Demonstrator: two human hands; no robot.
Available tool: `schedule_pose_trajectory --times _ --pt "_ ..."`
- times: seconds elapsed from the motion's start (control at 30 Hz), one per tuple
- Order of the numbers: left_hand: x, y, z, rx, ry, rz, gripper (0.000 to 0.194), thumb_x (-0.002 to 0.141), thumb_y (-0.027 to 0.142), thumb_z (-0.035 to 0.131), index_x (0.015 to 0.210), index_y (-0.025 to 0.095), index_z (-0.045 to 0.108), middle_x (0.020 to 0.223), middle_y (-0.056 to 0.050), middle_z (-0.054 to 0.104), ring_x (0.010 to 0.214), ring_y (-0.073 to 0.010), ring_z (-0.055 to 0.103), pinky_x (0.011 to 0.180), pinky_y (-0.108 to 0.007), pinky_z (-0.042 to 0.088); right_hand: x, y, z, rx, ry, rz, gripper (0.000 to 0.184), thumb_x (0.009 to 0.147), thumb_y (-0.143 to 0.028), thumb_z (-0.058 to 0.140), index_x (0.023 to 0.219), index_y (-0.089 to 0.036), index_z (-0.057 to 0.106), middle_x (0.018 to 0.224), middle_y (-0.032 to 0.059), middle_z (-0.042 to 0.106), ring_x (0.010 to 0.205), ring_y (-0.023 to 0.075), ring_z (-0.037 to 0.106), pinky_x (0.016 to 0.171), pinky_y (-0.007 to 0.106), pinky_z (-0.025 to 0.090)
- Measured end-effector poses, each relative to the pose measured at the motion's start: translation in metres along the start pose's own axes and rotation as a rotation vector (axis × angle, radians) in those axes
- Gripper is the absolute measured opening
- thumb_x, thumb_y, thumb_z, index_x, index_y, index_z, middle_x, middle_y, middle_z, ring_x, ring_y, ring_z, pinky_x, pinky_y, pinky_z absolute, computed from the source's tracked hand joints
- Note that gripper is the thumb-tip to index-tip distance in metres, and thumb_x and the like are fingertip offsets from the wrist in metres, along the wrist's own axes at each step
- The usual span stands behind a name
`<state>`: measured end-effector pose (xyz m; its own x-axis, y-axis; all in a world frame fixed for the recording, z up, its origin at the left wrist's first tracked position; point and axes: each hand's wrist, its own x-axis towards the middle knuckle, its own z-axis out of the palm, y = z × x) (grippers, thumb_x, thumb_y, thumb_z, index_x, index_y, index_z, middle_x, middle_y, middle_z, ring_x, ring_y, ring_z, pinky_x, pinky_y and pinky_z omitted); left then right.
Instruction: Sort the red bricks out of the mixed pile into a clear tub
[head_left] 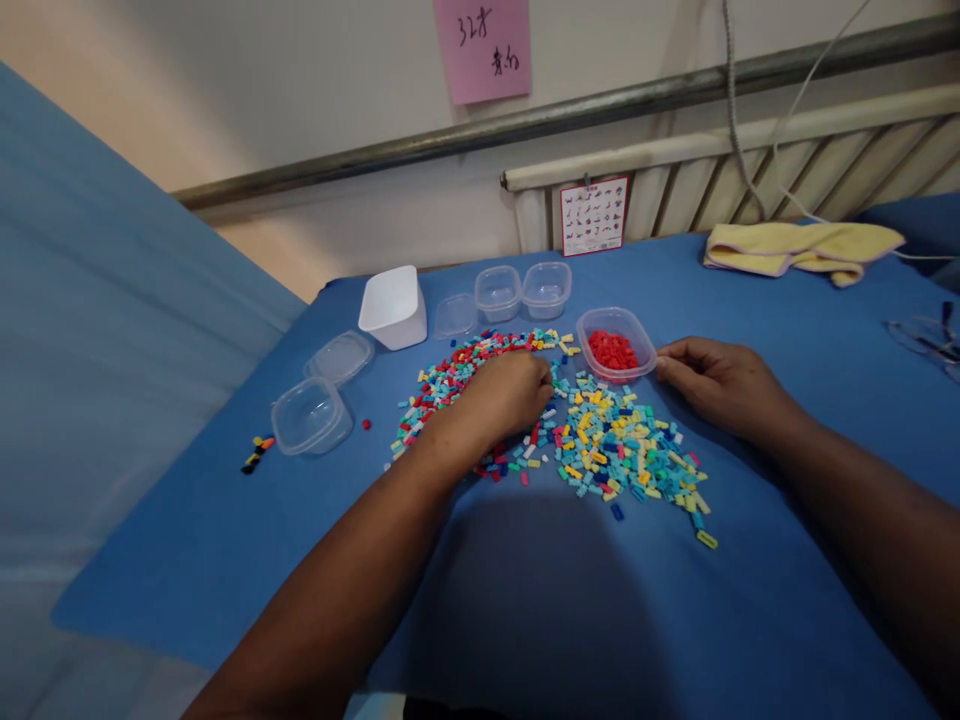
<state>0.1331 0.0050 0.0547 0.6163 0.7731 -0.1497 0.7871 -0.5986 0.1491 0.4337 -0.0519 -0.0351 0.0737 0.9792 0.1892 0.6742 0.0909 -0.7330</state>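
Note:
A wide heap of small coloured building bricks (611, 440) lies on the blue tablecloth, mixed in red, yellow, light blue, green and white. My left hand (510, 390) is down in the heap with its fingers curled; its fingertips, and anything between them, are hidden. To the right of it stands a clear plastic container (640, 345) with red bricks (611, 350) inside. My right hand (720, 385) rests on the cloth and pinches this container's right rim between thumb and fingers.
Behind the heap are two clear containers (498, 292), a lid (455, 316) and a white bin (393, 308). Another clear container (306, 415), a lid (341, 357) and black-and-orange pieces (257, 455) sit at left. A yellow cloth (799, 247) and glasses (930, 340) lie at right.

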Motion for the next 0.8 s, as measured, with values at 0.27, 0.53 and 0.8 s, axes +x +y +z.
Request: schedule_pose_trajectory --times 0.27,0.53,0.8 --pt "-0.008 -0.012 -0.005 -0.163 0.057 -0.010 0.022 0.099 0.023 0.055 0.084 0.017 0.071 0.084 -0.006 0.073 0.070 -0.0182 0.058 0.067 -0.034 0.036 0.000 0.000 -0.001 0.009 0.016 -0.009 0.037 0.100 -0.060 0.065 0.103 -0.028 0.084 0.085 0.0047 0.083 0.072 0.0243 0.071 0.066 0.038 0.054" --pt "-0.049 -0.013 -0.020 -0.289 -0.092 0.062 0.017 0.099 0.023 0.060 0.098 0.020 0.076 0.087 -0.001 0.075 0.077 -0.0168 0.063 0.068 -0.030 0.039 0.001 0.005 0.000 0.000 -0.012 0.016 0.035 0.101 -0.059 0.065 0.104 -0.029 0.083 0.093 0.0037 0.084 0.077 0.0243 0.072 0.069 0.038 0.052" --pt "-0.062 -0.004 0.005 -0.097 -0.095 0.126 0.021 0.102 0.020 0.055 0.095 0.018 0.075 0.098 -0.007 0.076 0.090 -0.0218 0.069 0.076 -0.034 0.043 0.000 0.001 -0.001 -0.003 0.012 0.005 0.037 0.100 -0.061 0.065 0.103 -0.029 0.083 0.089 0.0046 0.083 0.075 0.0241 0.071 0.067 0.038 0.054"
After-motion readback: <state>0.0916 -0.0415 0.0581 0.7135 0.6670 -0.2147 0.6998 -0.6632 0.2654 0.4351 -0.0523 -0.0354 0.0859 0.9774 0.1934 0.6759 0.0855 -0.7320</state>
